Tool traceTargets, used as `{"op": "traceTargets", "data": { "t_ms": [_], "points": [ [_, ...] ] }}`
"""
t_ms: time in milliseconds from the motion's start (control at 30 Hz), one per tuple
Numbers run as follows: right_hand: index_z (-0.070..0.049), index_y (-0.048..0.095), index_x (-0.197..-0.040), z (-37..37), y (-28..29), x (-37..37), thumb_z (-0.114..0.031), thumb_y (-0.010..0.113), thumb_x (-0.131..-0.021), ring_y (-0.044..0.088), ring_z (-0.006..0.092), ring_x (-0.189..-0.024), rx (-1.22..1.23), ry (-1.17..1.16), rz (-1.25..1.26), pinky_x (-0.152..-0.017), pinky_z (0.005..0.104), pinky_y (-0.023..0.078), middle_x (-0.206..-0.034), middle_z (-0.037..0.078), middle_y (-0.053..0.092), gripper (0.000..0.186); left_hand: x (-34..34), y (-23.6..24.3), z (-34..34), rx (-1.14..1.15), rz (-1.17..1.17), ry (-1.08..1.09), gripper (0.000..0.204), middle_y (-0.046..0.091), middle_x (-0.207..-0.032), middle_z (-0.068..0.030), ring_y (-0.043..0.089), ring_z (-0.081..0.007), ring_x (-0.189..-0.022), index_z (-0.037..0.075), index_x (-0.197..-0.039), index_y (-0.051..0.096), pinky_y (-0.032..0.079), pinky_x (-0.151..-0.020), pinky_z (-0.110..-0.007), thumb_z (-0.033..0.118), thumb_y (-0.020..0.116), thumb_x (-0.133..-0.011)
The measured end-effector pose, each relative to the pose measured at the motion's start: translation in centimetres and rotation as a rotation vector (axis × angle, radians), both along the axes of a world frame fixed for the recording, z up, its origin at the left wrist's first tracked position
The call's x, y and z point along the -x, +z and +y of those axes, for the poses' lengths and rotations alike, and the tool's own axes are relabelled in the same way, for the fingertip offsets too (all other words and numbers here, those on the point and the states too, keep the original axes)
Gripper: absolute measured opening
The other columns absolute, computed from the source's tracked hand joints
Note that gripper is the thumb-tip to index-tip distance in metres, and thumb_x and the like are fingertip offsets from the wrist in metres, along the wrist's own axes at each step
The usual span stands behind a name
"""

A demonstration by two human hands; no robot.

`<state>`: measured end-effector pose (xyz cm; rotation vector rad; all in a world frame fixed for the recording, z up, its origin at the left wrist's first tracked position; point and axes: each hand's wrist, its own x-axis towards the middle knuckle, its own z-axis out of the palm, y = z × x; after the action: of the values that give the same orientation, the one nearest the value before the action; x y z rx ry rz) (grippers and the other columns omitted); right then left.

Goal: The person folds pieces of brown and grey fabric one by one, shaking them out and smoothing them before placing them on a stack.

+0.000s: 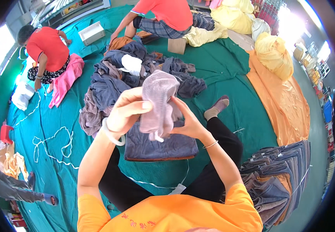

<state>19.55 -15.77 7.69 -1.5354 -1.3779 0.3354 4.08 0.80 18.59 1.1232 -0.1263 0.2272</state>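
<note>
A pale mauve cloth, bunched up with a small white tag at its bottom, is held up in front of me. My left hand is closed on its left side, thumb across the front. My right hand grips its right side. Beneath both hands, a folded grey-blue cloth with a rusty brown lower edge lies between my legs. Just beyond is a loose heap of grey, mauve and brown cloths with a white piece on top.
Two co-workers in red shirts sit on the green sheet; another person's legs show at left. Stacked grey cloths lie at right, yellow bundles and an orange sheet behind. White cord lies at left.
</note>
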Motion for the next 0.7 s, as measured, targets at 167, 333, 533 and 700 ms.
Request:
{"op": "traceTargets", "data": {
  "t_ms": [167, 333, 533, 700],
  "points": [
    [-0.004, 0.039, -0.119, 0.4, 0.7, -2.4, -0.02, 0.081, -0.055, 0.043, 0.021, -0.104, -0.305, -0.286, 0.153, -0.09, 0.0344, 0.035, -0.111, 0.009, 0.042, 0.078, -0.3, -0.8, 1.2, 0.491, -0.145, -0.143, 0.045, 0.055, -0.113, -0.0156, 0.053, -0.0231, -0.105, -0.007, -0.119, 0.045, 0.037, -0.096, -0.031, 0.015, 0.052, -0.081],
    [0.001, 0.055, -0.077, 2.2, 2.4, -2.8, -0.016, 0.068, -0.075, 0.054, 0.0137, -0.085, 0.152, 0.003, 0.355, -0.077, 0.0283, 0.043, -0.089, 0.005, 0.059, 0.021, -2.2, -8.8, 5.3, 0.158, -0.039, 0.088, 0.045, 0.051, -0.12, -0.0127, 0.051, -0.0222, -0.109, -0.002, -0.126, 0.04, 0.034, -0.099, -0.031, 0.016, 0.049, -0.086],
    [-0.001, 0.054, -0.109, 1.7, 0.5, -4.4, -0.035, 0.045, -0.091, 0.055, 0.0158, -0.097, -0.267, -0.006, 1.271, -0.085, 0.0303, 0.043, -0.105, 0.007, 0.058, 0.039, -5.7, -12.6, 2.6, 0.855, 0.285, -0.168, 0.075, 0.034, -0.138, -0.0082, 0.032, -0.0275, -0.126, 0.009, -0.135, 0.03, 0.021, -0.104, -0.044, 0.065, 0.022, -0.085],
    [-0.003, 0.048, -0.117, -1.0, 1.2, -6.3, -0.036, 0.043, -0.092, 0.049, 0.0235, -0.109, -0.428, -0.026, 1.375, -0.095, 0.0382, 0.037, -0.117, 0.01, 0.053, 0.042, -6.1, -11.1, 0.9, 0.617, 0.301, -0.147, 0.062, 0.045, -0.128, -0.0071, 0.041, -0.0227, -0.119, 0.007, -0.128, 0.039, 0.027, -0.101, -0.038, 0.052, 0.039, -0.086]
  ]
}}
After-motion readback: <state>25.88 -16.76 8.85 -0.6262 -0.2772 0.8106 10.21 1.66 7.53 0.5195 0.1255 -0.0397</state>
